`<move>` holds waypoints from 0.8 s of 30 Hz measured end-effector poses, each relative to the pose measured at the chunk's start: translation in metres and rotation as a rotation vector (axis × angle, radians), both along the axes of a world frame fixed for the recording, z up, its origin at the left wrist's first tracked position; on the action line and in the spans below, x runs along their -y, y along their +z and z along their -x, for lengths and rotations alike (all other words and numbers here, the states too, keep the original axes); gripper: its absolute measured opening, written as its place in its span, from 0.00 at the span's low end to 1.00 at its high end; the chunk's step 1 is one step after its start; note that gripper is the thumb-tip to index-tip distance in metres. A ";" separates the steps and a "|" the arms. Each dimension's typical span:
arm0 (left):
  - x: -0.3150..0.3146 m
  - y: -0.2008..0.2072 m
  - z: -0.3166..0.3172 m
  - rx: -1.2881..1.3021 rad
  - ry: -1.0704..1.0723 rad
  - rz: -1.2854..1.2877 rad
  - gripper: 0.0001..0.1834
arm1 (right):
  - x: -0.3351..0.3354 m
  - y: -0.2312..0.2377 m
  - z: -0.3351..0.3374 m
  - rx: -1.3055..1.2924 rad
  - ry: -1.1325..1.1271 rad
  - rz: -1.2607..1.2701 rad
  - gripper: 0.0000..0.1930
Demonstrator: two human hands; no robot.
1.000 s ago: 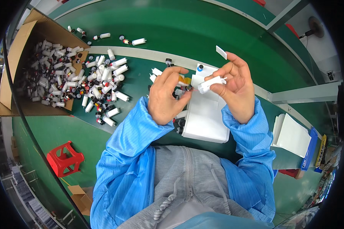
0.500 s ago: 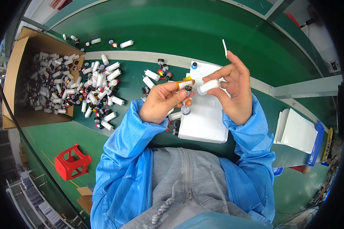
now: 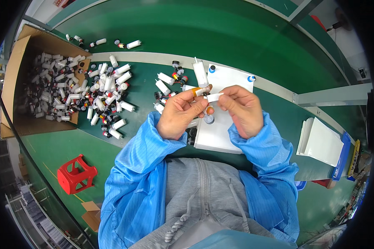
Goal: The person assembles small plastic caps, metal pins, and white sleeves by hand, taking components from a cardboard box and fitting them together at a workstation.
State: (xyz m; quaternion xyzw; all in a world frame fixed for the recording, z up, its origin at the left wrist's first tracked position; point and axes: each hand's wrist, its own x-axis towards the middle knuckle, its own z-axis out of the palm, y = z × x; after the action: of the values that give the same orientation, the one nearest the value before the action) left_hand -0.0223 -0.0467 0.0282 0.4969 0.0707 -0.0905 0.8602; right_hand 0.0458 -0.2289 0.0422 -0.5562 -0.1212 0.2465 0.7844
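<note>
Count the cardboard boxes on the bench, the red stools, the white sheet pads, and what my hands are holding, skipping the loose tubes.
Cardboard box on the bench: 1
Red stool: 1
White sheet pads, one under the hands, one at right: 2
White tube in left hand: 1
White strip in right hand: 1
Total: 6

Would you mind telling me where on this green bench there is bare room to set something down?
The far green table surface beyond the pale strip is mostly bare, save a few small cylinders at its left end. Another bare patch lies between the white sheet and the stack of white cards. It is crowded by the pile of white cylinders beside the cardboard box, and around both hands.
</note>
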 end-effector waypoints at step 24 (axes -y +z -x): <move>-0.014 -0.004 -0.013 0.506 -0.136 -0.624 0.13 | 0.004 -0.048 -0.012 -0.166 0.320 0.154 0.16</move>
State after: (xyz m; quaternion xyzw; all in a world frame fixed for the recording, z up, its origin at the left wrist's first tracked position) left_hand -0.0089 -0.0327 0.0244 0.7442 -0.1521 0.0041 0.6504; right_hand 0.0574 -0.2328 -0.0054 -0.5659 -0.1236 0.4216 0.6977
